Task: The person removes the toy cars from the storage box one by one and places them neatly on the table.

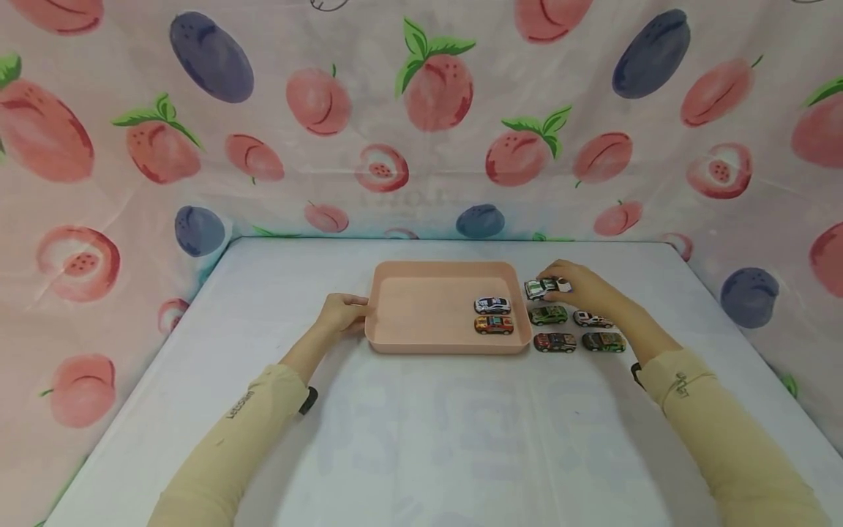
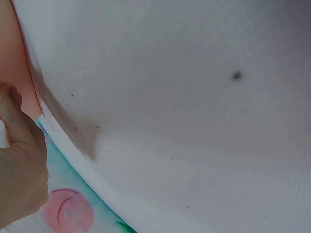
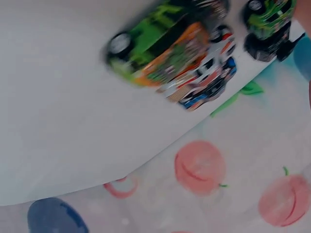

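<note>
A pink tray [image 1: 421, 348] lies on the white table, with a white toy car [image 1: 492, 306] and an orange toy car [image 1: 494, 325] side by side in its right part. My left hand [image 1: 341, 313] grips the tray's left rim; in the left wrist view that hand [image 2: 22, 165] shows at the left edge against the tray's side [image 2: 14, 53]. Just beyond the right rim, my right hand [image 1: 586, 285] pinches a white-and-green toy car [image 1: 540, 288]. Below it stand a green car [image 1: 548, 315], a white-and-orange car [image 1: 591, 319], a dark red car [image 1: 555, 342] and a dark green car [image 1: 603, 342].
The table [image 1: 448, 439] ends at the back against a hanging cloth [image 1: 435, 168] printed with fruit. In the right wrist view, blurred toy cars, one of them green and orange [image 3: 170, 48], stand near the table's edge.
</note>
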`<state>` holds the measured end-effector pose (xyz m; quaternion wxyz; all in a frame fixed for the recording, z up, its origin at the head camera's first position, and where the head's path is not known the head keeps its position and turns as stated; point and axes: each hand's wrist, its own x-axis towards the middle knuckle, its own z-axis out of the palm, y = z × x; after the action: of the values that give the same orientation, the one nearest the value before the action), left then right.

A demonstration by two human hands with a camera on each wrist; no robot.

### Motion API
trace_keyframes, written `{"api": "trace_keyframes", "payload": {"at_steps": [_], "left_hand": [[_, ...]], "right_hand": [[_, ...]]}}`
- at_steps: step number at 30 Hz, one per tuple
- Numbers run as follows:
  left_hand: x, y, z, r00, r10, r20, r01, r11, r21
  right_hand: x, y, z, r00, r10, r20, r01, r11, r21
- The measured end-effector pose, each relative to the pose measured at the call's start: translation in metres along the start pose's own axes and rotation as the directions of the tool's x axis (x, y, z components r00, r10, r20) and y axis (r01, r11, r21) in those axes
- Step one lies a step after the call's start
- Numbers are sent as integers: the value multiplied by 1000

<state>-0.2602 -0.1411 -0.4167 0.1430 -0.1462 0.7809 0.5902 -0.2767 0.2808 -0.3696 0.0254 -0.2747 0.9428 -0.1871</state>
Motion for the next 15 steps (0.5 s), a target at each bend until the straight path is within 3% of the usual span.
{"api": "trace_keyframes", "payload": {"at_steps": [15], "left_hand": [[-1,1,0,1000,-11,-8,11,1000,-5]], "right_hand": [[-34,37,-19,999,41,-12,-43,994,-101]]}}
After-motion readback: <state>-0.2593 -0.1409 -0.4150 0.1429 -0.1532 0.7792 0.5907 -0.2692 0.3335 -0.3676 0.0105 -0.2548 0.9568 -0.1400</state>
